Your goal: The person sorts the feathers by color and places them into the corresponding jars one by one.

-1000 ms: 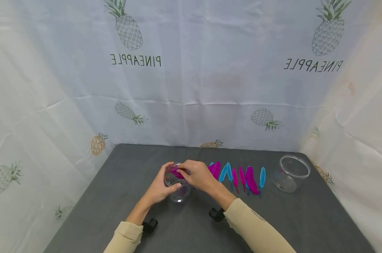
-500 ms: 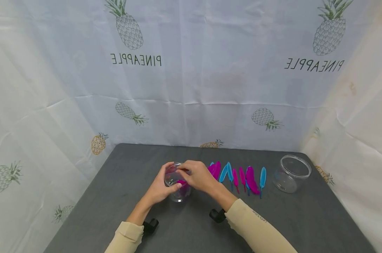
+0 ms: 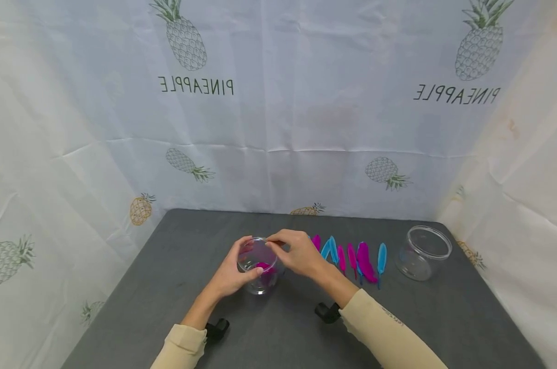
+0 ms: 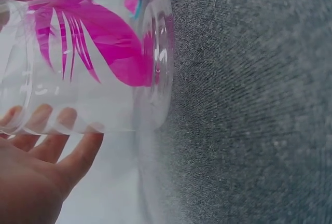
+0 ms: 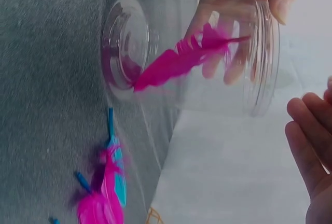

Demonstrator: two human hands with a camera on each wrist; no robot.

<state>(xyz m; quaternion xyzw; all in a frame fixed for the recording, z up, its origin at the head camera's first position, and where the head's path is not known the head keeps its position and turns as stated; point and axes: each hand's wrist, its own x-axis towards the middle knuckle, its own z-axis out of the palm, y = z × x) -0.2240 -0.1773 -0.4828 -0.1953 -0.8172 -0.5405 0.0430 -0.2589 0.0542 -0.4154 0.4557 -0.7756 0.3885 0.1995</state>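
A clear plastic jar (image 3: 259,289) stands upright on the grey table. My left hand (image 3: 227,275) grips it from the left side, fingers behind and thumb in front; the left wrist view shows those fingers (image 4: 78,154) against the wall. Inside leans a magenta feather (image 4: 111,47), its tip at the jar's bottom and its quill (image 5: 238,39) towards the mouth. My right hand (image 3: 301,254) is at the jar's right rim, thumb and forefinger close together. In the right wrist view its fingers (image 5: 306,154) are bent loosely, apart from the feather, with nothing visible in them.
Right of the jar lie several magenta feathers (image 3: 366,264) and blue feathers (image 3: 382,259) in a row. A second clear jar (image 3: 423,251) stands at the table's right. White cloth with pineapple prints (image 3: 283,128) hangs around the table (image 3: 204,236).
The magenta feather has dropped from my right fingers into the jar. My right hand has drawn slightly right, to the rim. The left hand and jar stay nearly in place.
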